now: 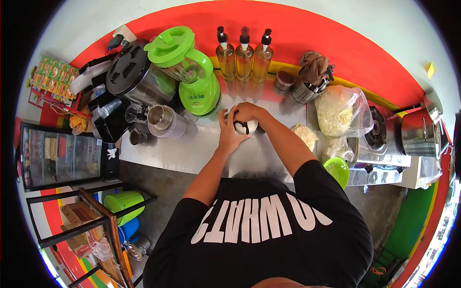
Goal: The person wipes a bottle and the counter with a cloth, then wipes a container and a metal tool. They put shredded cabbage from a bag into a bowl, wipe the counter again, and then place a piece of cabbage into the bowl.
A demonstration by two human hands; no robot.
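Note:
A small round white bowl or cup (pixel 252 126) with a dark streak inside sits in front of me at the metal counter. My left hand (pixel 231 130) curves round its left side, thumb along the near rim and fingers bent at the far side. Over its far edge is my right hand (pixel 247 112), fingers curled and closed; what they hold, if anything, is hidden under the hand. Just left of my hands stands a green blender (pixel 199 93). Three pump bottles (pixel 244 62) of amber liquid line the wall behind them.
On the left stand a steel flask (pixel 165 122) and a large black-lidded container (pixel 127 72). To the right are a utensil holder (pixel 303 91), a bag of pale shreds (pixel 338 113), a green bowl (pixel 337 172), a burner (pixel 375 127) and a pot (pixel 420 134).

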